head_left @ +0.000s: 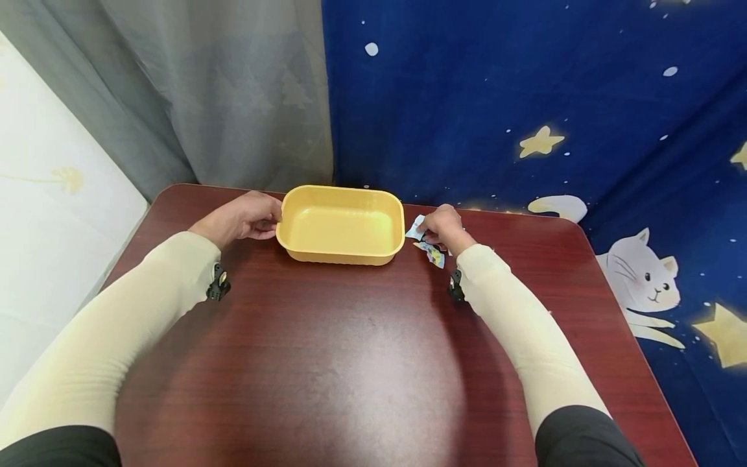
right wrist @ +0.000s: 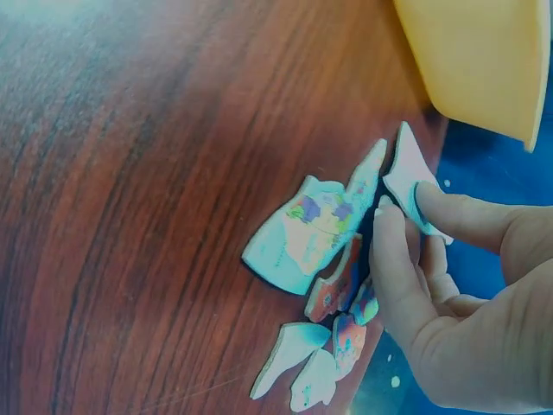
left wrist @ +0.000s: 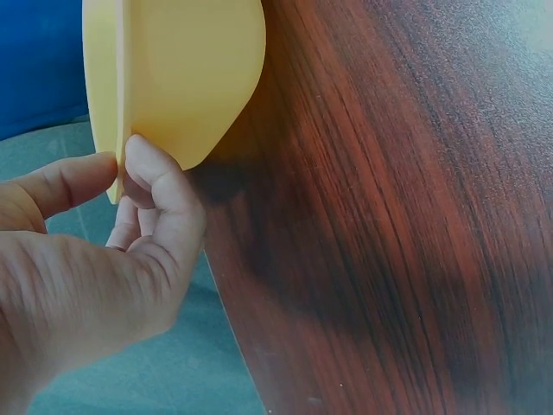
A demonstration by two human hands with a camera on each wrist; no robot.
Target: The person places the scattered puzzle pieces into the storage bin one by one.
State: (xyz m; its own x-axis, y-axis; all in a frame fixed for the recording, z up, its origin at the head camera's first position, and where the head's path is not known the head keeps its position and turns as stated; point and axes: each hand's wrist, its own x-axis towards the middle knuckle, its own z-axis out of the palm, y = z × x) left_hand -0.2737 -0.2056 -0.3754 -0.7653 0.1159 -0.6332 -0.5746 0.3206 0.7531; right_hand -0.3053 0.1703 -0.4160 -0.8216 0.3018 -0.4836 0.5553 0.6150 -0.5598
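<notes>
In the head view, our two cream sleeves [head_left: 117, 337] lie nearest, stretched over the dark red bench [head_left: 327, 363]. Beyond them the left hand [head_left: 245, 217] meets the left rim of the yellow tub [head_left: 341, 256], and the right hand [head_left: 443, 227] rests just right of the tub on a small cluster of puzzle pieces [head_left: 432, 253]. The tub's inside shows bare yellow, nothing in it.

From the left wrist, our left hand [left wrist: 95, 277] fills the near corner; thumb and forefinger pinch the tub's rim [left wrist: 108, 104], so this grip is closed on the yellow tub, which stands on the bench at its edge.

From the right wrist, our right hand [right wrist: 467, 303] pinches one pale puzzle piece [right wrist: 406, 177] between thumb and forefinger, lifted at its edge just beside the tub's corner [right wrist: 484, 60]. The other pieces lie flat on the bench by the fingers, touching one another, all outside the tub.
</notes>
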